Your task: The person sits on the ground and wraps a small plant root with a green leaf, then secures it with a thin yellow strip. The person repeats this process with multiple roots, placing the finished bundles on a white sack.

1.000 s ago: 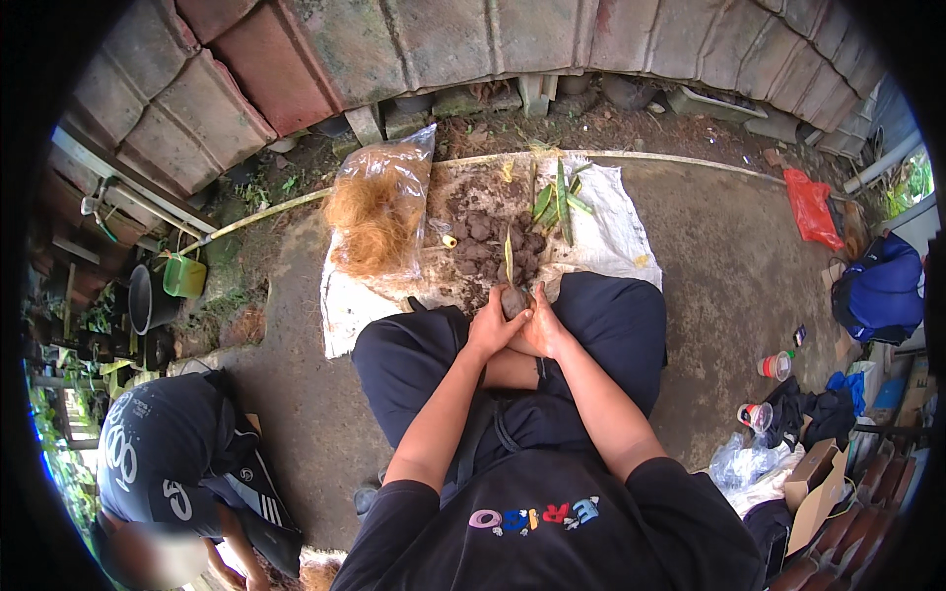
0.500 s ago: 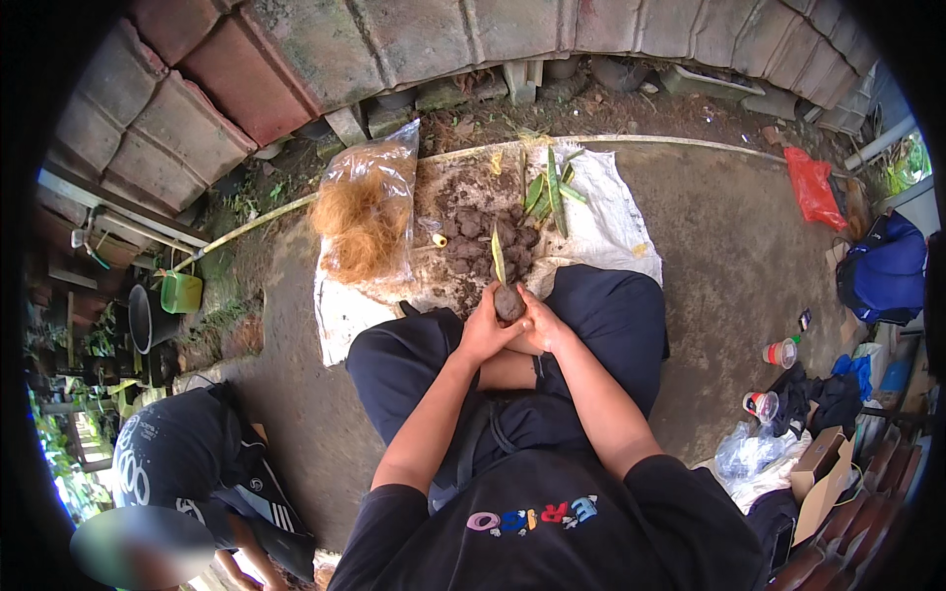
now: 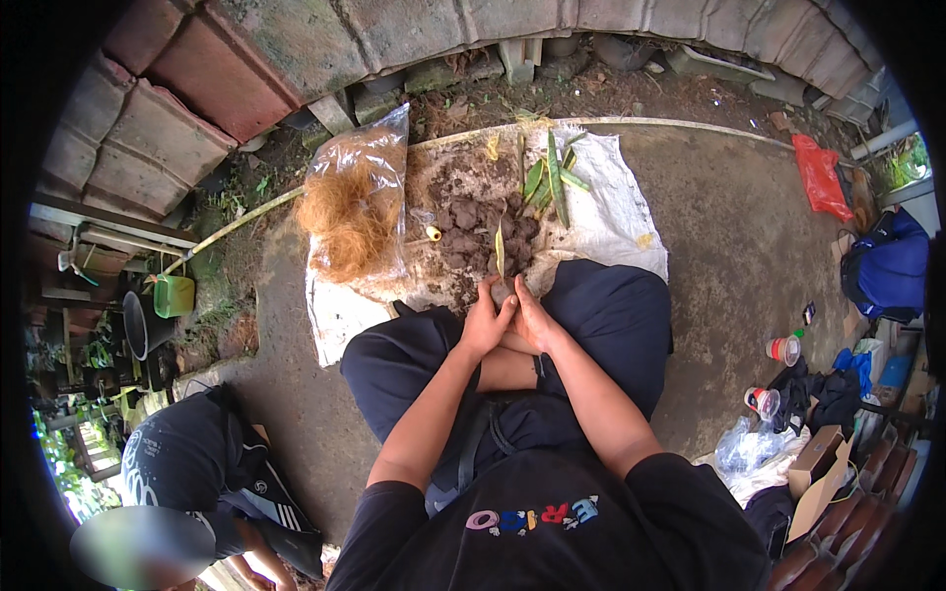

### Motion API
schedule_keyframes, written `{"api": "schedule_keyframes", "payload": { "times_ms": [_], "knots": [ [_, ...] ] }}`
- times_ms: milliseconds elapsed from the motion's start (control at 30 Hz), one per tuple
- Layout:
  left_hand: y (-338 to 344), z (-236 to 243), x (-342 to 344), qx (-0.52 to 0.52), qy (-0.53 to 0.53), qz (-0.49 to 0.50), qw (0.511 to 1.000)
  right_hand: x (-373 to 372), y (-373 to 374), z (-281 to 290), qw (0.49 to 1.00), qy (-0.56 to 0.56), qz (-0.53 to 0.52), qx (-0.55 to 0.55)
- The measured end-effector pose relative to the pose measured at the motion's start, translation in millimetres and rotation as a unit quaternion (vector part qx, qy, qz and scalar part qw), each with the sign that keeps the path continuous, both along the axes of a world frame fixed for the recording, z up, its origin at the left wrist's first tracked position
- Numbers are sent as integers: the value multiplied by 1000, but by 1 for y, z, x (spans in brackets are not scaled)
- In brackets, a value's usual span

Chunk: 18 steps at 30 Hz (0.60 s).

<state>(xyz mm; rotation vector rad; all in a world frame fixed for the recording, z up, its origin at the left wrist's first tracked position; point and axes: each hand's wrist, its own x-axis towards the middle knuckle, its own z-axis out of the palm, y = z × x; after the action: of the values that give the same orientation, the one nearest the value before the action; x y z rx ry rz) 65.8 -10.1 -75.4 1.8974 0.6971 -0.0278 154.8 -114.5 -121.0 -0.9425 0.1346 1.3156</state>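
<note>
My left hand (image 3: 483,323) and my right hand (image 3: 533,319) are cupped together over my crossed legs, closed round a ball of dark soil (image 3: 501,293). Most of the ball is hidden by the palms and fingers. Out of its far side stands a pointed leaf cutting (image 3: 500,252), yellow-green and upright. Just beyond my hands is a heap of clumped dark soil (image 3: 476,234) on a white sack (image 3: 623,212). Several cut green leaves (image 3: 557,187) lie on the sack to the right of the heap.
A clear bag of brown fibre (image 3: 357,202) and a small yellow spool (image 3: 433,233) lie left of the soil. Another person (image 3: 187,453) bends at the lower left. A red plastic bag (image 3: 820,177), a blue bag (image 3: 885,264) and a cardboard box (image 3: 823,483) are at the right.
My hands have closed further round the soil ball, which showed between my thumbs before and is now mostly covered. The leaf still stands up from it.
</note>
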Motion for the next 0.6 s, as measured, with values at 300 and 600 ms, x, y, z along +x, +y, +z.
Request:
{"api": "schedule_keyframes", "payload": {
  "times_ms": [300,600],
  "knots": [
    [-5,-6,0,50,-56,-10,997,0,-2,18,998,-52,-23,18],
    [-5,-7,-3,15,-65,-26,997,0,2,16,994,-98,-46,16]
  ]
}}
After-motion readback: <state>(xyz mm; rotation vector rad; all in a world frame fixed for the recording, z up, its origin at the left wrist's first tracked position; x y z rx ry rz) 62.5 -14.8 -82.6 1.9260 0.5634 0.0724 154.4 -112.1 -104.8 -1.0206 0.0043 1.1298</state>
